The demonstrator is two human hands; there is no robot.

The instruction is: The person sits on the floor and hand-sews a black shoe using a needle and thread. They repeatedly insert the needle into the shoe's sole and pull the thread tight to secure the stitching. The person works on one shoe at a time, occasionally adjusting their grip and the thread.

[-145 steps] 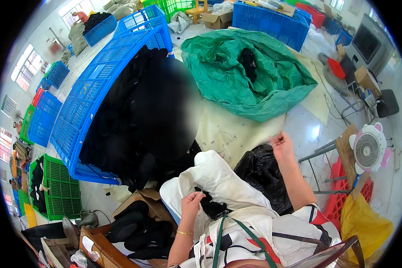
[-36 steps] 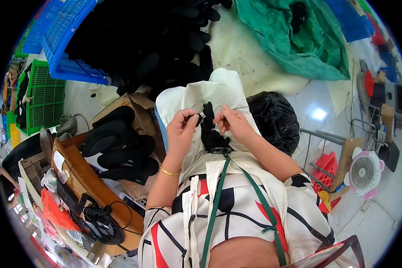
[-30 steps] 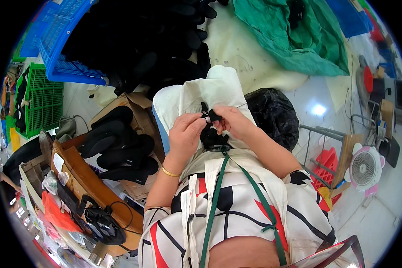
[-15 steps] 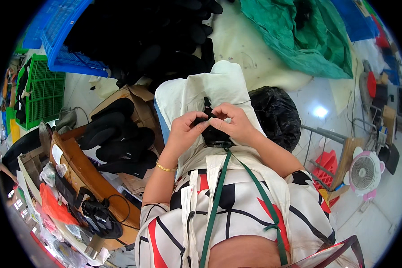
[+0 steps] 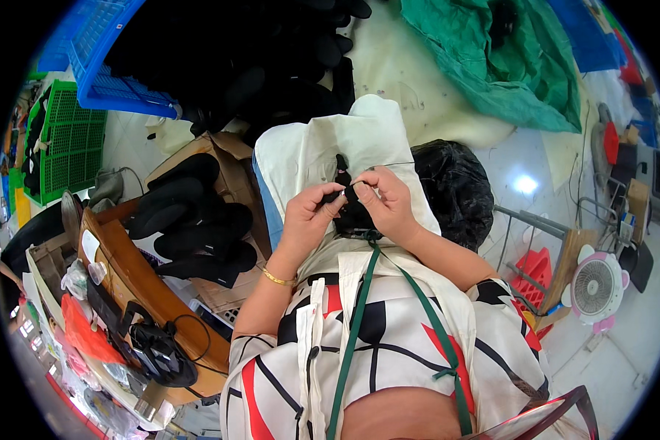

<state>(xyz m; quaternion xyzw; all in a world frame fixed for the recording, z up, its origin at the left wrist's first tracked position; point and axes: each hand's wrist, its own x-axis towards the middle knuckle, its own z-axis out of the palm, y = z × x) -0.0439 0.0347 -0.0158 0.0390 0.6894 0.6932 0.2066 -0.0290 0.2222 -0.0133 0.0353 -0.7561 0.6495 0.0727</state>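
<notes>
On the cream cloth [image 5: 293,158] over my lap lies a small black fabric piece [image 5: 355,218], its exact kind unclear. A narrow dark end of it points away from me. My left hand [image 5: 308,215] pinches its left side between thumb and fingertips. Close beside, my right hand [image 5: 390,208] pinches a thin dark edge or strip of the same piece, thumb against forefinger. Both sets of fingertips nearly meet above it and cover part of it. A small pale spot shows between them.
Black shoe-like items [image 5: 205,235] lie stacked at left beside a wooden table [image 5: 136,293]. More black items spill from a blue crate [image 5: 128,95] ahead. A black plastic bag [image 5: 455,194] sits right of my lap; a green sheet [image 5: 521,73] and white fan [image 5: 598,286] are farther right.
My right fingertips have risen slightly and drawn away from the left ones, lifting a thin dark edge of the black piece. My left hand stays nearly in place.
</notes>
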